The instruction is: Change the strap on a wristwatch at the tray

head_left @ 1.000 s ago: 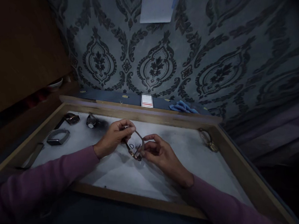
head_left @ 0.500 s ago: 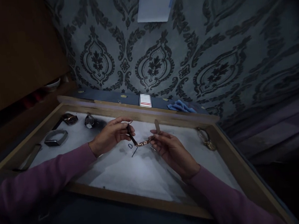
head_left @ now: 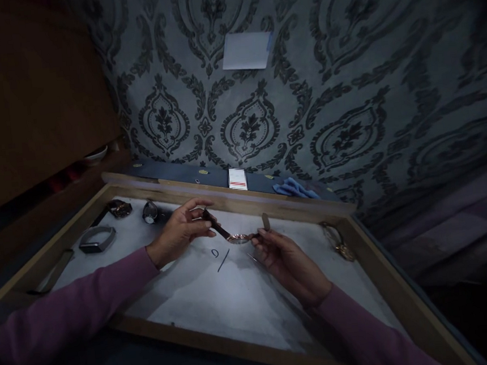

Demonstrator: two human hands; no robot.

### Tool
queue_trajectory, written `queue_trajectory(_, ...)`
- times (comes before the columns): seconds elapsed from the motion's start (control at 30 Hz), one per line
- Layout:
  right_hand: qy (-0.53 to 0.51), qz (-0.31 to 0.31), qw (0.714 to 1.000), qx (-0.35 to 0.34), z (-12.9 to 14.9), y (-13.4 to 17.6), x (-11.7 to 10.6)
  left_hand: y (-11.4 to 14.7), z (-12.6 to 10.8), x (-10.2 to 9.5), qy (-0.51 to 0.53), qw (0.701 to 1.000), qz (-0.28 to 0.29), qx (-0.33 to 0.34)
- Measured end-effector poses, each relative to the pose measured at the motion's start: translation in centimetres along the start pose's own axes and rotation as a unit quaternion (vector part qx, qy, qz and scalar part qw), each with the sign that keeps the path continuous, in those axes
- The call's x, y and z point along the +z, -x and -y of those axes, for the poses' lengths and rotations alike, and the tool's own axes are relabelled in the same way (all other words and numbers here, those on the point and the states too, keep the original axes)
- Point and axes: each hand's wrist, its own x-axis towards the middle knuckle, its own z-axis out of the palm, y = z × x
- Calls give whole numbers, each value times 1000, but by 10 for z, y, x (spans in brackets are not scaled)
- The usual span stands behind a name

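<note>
Wristwatch (head_left: 239,239), in the head view, is held up between the hands over the white lining of the wooden tray (head_left: 223,343). The left hand (head_left: 177,232) pinches its dark strap (head_left: 218,224) toward the free end; the right hand (head_left: 291,260) grips by the opposite side of the case, with a strap end standing above the fingers. It should be light, with a pliant band and a hard, smooth case that may slip; the glass is probably scratchable, so hold strap or case edge.
</note>
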Motion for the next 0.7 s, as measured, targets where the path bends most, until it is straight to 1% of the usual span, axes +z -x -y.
queue_trajectory(0.2, -2, -17, 1000, 3, 2, 3, 4, 0, -3, -2, -35, 999, -3, 3)
queue_trajectory(0.43, -45, -62, 997, -2, 3, 0, 2, -3, 1, -6, -86, 996, 28, -8)
queue_trajectory(0.57, -53, -57, 997, -10, 4, 0, 2, -3, 2, -7, -126, 991, 45, -26)
queue_trajectory(0.7, -46, -43, 998, -12, 2, 2, 4, -4, 4, -7, -139, 988, 59, -42)
